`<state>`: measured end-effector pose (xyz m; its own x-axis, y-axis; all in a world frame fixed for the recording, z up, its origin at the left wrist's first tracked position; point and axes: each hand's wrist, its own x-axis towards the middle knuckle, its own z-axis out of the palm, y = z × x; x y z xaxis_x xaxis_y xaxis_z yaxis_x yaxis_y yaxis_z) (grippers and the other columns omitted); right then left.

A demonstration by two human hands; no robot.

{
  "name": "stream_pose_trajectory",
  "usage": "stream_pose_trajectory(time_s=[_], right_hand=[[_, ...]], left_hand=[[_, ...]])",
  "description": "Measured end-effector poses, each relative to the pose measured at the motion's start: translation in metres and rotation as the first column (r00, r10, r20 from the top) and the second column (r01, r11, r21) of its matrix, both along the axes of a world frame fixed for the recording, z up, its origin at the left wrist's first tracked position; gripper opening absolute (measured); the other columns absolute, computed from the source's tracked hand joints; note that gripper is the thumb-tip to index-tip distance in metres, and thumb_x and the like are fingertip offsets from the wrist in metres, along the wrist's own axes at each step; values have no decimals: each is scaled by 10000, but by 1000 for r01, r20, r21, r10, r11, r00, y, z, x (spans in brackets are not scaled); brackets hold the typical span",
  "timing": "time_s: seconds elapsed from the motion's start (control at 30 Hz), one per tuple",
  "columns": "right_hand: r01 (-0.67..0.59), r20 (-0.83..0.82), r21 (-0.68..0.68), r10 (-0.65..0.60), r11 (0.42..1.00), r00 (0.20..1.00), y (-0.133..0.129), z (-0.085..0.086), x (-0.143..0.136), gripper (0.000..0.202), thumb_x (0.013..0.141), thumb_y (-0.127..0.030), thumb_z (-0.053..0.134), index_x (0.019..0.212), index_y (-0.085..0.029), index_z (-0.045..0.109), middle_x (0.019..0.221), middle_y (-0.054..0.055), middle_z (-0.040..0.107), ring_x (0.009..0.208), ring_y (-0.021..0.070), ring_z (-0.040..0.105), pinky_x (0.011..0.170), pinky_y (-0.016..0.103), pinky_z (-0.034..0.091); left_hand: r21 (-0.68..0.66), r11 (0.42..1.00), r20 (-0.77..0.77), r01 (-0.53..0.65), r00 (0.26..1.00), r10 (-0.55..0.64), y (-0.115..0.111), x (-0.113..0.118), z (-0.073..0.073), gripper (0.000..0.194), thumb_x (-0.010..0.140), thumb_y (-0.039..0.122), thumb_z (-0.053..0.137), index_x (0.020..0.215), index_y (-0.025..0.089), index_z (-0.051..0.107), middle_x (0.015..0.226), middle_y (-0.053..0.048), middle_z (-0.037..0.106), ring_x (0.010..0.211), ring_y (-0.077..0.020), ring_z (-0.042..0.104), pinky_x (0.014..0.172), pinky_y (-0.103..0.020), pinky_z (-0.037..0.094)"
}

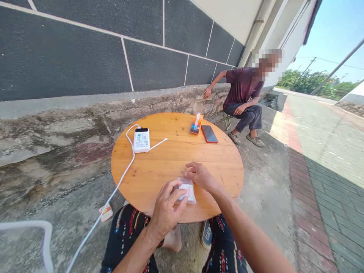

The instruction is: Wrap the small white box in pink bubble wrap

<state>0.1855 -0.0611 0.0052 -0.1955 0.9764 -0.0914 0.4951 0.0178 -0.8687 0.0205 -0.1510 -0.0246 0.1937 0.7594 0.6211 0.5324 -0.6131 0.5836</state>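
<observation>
Packet of clear plastic with white contents (191, 195) lies on the round orange-brown wooden bench (165, 161), beneath the left hand (167, 203), touching but grip unclear; the right hand (202, 176), loosely unclenched, hovers just beyond. Handling the packet seems underway; next likely calls for steadying it.

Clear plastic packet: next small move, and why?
Probably pinch the far edge of the packet with the right hand: its fingers are close by that edge, contact unclear, while the left hand has fingers over the packet, likely able to steady it.
</observation>
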Motion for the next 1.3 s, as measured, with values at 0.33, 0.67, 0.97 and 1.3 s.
stream_pose_trajectory(time_s=[0.33, 0.67, 0.97, 1.3], right_hand=[[-40, -150, 122, 58, 992, 987, 0, -14, -1, 406, 766, -222, 595, 1162, -152, 540, 712, -30, 604, 604, 102, 539, 569, 223, 415], [-109, -429, 77, 131, 991, 894, -14, -4, 3, 344, 738, -308, 652, 1046, -170, 591, 737, -13, 626, 668, 125, 574, 681, 280, 452], [-98, -334, 132, 137, 986, 933, -22, 4, 5, 234, 777, -255, 592, 990, -169, 636, 745, 3, 637, 673, 132, 589, 657, 272, 472], [-98, 127, 378, 53, 921, 991, -41, 23, -1, 275, 804, -139, 548, 1052, -195, 653, 847, 36, 711, 806, 168, 661, 770, 302, 487]], left_hand=[[-6, 1000, 9, 2, 1000, -2, 1, 0, -1, 131, 846, 160, 546, 944, 212, 616, 1129, -83, 534, 1026, -186, 566, 894, -339, 498], [-22, 1000, 23, 9, 1000, -8, 4, 1, -1, 135, 848, 165, 553, 951, 215, 624, 1119, -80, 540, 1048, -188, 564, 904, -348, 498], [-47, 999, 48, 22, 999, -19, 4, 0, -4, 136, 861, 181, 553, 968, 213, 631, 1135, -80, 530, 1053, -183, 562, 902, -340, 496], [-13, 1000, 21, -20, 1000, 21, 6, 0, -2, 129, 856, 192, 577, 965, 223, 639, 1110, -67, 543, 1050, -200, 531, 902, -369, 470]])
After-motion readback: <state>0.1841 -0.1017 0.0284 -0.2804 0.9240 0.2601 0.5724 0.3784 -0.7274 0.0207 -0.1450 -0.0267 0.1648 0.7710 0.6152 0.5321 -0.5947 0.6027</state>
